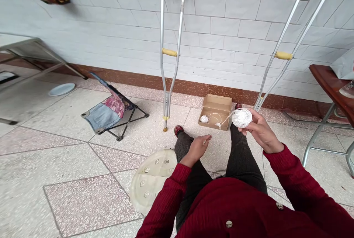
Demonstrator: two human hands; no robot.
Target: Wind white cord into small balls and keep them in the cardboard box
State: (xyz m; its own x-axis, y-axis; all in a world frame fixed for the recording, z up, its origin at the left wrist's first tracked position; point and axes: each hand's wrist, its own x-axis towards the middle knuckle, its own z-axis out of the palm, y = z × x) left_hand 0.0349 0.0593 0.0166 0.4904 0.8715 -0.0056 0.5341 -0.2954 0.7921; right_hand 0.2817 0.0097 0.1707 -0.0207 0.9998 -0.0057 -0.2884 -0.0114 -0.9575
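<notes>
A white tiled wall (221, 20) rises behind a speckled tile floor (55, 186), and an aluminium crutch (171, 53) stands against it, close to the feet. A ball of white string (242, 118) is held above the knees, the grip of the right hand (261, 131) being clamped around it. The left hand (195, 151) is held lower, its fingers drawn together on something too thin to be made out. A strand (224, 118) is led from the ball down to an open cardboard box (218, 109) on the floor, where a smaller white ball (204, 119) lies among loose loops. Tangling could be caused by slack in those loops, and the box could be dragged if the strand is pulled taut. A dropped ball could be rolled away across the floor.
</notes>
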